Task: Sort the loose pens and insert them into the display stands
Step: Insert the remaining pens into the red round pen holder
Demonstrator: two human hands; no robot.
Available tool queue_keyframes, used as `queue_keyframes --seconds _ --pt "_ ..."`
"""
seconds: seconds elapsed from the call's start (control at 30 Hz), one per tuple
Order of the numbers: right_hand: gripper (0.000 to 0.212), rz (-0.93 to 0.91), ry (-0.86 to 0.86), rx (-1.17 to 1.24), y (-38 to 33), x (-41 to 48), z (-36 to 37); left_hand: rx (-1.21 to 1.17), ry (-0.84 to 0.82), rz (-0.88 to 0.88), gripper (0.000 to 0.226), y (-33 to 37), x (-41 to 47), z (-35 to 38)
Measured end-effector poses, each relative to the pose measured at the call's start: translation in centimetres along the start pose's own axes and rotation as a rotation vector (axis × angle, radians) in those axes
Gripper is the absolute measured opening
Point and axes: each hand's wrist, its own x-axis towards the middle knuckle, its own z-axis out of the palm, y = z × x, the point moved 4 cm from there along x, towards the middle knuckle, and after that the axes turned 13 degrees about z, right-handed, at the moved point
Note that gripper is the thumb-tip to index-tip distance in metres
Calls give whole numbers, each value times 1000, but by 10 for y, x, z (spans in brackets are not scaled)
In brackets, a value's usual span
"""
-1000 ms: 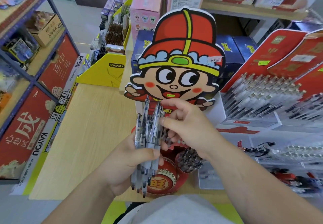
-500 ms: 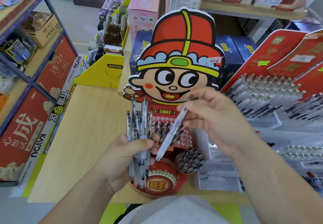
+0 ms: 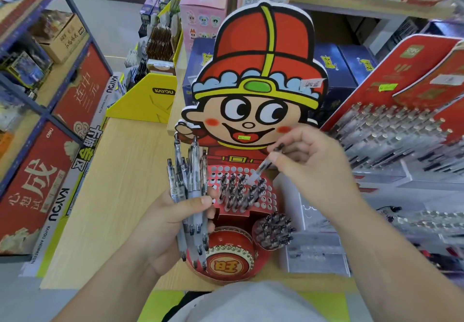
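Change: single pen (image 3: 261,168) lowered, tip now at hole grid (image 3: 269,203), mid-frame.
Right hand (image 3: 308,165): pinches that pen.
Left hand (image 3: 173,218): grips pen bundle (image 3: 189,178).
Meaning: insertion imminent, probably.

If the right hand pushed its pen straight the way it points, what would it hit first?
The right hand aims its pen at the red holed panel, beside the standing pens. It would probably meet that first; depth is unclear.

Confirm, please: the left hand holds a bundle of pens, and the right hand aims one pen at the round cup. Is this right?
No. The head view shows the right hand aiming its pen at the holed panel, not the cup. The left hand does hold the bundle.
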Motion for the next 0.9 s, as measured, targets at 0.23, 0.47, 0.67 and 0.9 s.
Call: queue_keyframes --seconds 0.23,0.47,0.67,0.9 --pt "17 40 -94 -140 26 7 20 -11 1 2 23 -2 0 -2" --pt "17 44 -118 -147 26 8 21 -1 -1 -5 40 -6 2 -5" --pt "18 -3 -128 -207 21 6 26 -13 -8 4 31 -6 3 -5" --pt "18 -84 -99 -321 16 6 24 10 -24 -4 44 -8 2 -6"
